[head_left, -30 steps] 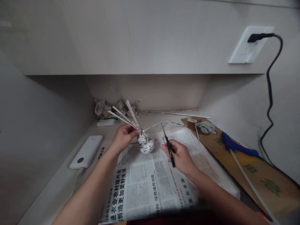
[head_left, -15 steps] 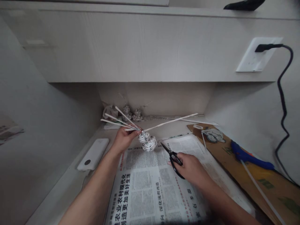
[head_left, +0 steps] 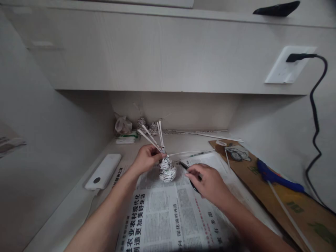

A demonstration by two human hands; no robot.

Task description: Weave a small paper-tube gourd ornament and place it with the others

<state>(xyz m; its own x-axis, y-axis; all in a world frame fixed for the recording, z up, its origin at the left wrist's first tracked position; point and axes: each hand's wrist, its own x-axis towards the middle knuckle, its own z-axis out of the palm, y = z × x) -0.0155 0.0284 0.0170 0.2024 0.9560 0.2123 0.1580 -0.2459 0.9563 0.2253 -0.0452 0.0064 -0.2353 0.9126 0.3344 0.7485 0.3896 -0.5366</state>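
We note a pale overhead panel (head_left: 168, 52) spanning the upper view, with a white desk (head_left: 191, 138) recessed below it. On the desk we find a printed newspaper (head_left: 160, 213) lying flat beneath both hands. To its right we record a brown cardboard sheet (head_left: 278, 199) bearing green marks, and on it a blue tool (head_left: 279, 180) with a pale stick running from it toward the near edge. To the left of the newspaper lies a white slab (head_left: 103, 171) with a dark round spot.

We observe the right hand (head_left: 210, 180) over the newspaper, its fingers curled around the scissors; we cannot tell how far the blades are parted. The left hand (head_left: 147, 159) has its thumb and fingertips pinching the top of a woven paper piece where its sticks emerge.

We locate this woven paper piece (head_left: 167, 172) above the newspaper, between the hands, its larger bulb lowermost. The black scissors (head_left: 183, 165) are just right of it, apart from it, tip pointing away from us. From its top we see pale paper sticks (head_left: 151, 134) rising in a fan, their upper ends free
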